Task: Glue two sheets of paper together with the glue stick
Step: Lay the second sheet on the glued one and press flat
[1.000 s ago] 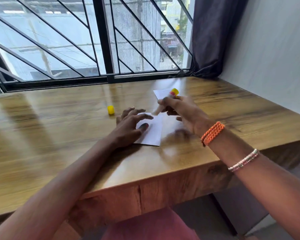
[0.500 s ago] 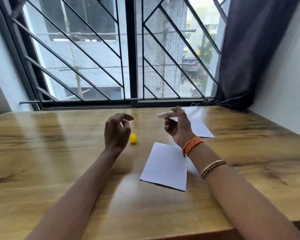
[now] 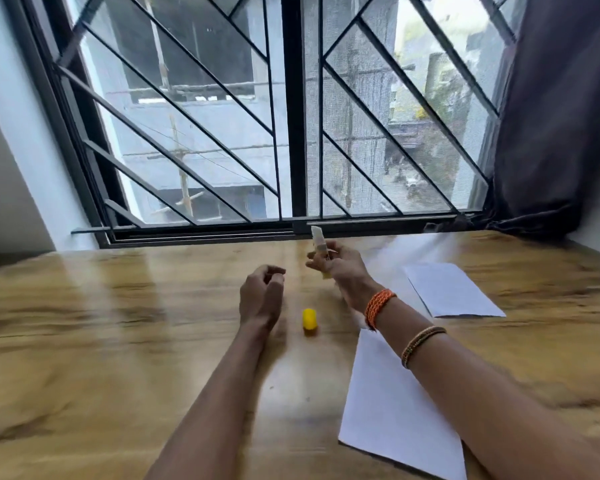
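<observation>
Head view: wooden desk (image 3: 118,341), glossy grain, its far edge against the barred window (image 3: 291,133). Landmark: yellow cap (image 3: 309,319), a small smooth cylinder standing on the desk.

Right hand (image 3: 340,268) is raised beyond and right of the cap, its fingers closed around the glue stick (image 3: 317,239). The stick is upright, pale tip up and uncapped, yellow base showing below the fist. Any label on it is too blurred to read.

Left hand (image 3: 261,296) hovers just left of the cap, its fingers loosely curled, narrow, holding nothing.

Near sheet (image 3: 395,410): white, flat and plain, right of and nearer than the cap, partly under the right forearm. Far sheet (image 3: 451,289): white and flat, well right of the cap, apart from the near sheet. No writing visible on either.

Left of the cap the desk is open wood out to the frame edge. A dark curtain (image 3: 551,116) hangs at the far right corner.
</observation>
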A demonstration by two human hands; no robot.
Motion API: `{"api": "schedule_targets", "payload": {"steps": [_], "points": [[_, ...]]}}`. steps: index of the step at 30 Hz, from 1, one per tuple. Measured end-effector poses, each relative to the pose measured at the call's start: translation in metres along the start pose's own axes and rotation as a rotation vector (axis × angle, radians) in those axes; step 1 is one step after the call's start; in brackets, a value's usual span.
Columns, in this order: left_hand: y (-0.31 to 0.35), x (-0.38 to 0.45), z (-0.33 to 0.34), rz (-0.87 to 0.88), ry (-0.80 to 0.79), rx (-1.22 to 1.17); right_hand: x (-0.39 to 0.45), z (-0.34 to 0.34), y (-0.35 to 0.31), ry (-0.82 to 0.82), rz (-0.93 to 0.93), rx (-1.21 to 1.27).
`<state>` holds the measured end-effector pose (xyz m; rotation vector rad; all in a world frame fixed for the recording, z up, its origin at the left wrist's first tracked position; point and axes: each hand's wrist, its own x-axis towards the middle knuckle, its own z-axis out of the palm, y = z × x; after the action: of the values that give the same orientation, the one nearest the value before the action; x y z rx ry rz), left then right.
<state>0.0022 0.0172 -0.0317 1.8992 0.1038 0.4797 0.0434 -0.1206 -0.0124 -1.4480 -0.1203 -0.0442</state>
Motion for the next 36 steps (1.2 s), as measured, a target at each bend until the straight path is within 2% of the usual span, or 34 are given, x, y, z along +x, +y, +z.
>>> {"api": "schedule_targets", "payload": {"steps": [3,8,10,13,22,26,28,30,33,36], "points": [[-0.005,0.004,0.001,0.020,0.016,-0.003,0.004,0.009,0.002,-0.094,-0.102,-0.084],[-0.007,0.005,-0.001,-0.019,0.236,-0.105,0.012,0.015,0.014,-0.129,-0.193,-0.329],[-0.007,0.005,-0.002,-0.037,0.267,-0.123,0.014,0.014,0.017,-0.137,-0.197,-0.405],[-0.005,0.004,-0.002,-0.042,0.233,-0.104,0.015,0.012,0.018,-0.151,-0.167,-0.475],[-0.004,0.000,-0.002,-0.009,0.156,-0.019,0.010,0.015,0.013,-0.255,-0.132,-0.415],[-0.002,-0.003,-0.004,0.005,0.138,-0.047,0.010,0.011,0.004,-0.316,-0.025,-0.438],[0.001,-0.004,-0.005,0.025,0.102,-0.038,0.010,0.004,-0.008,-0.293,0.004,-0.400],[0.008,-0.009,-0.004,0.127,0.076,0.021,0.009,-0.009,-0.020,-0.192,-0.036,-0.395],[0.014,-0.020,-0.006,0.461,0.094,0.253,0.005,-0.039,-0.030,-0.044,-0.087,-0.481],[0.025,-0.035,-0.009,0.762,0.038,0.448,-0.005,-0.082,-0.031,0.147,-0.140,-0.665]]}}
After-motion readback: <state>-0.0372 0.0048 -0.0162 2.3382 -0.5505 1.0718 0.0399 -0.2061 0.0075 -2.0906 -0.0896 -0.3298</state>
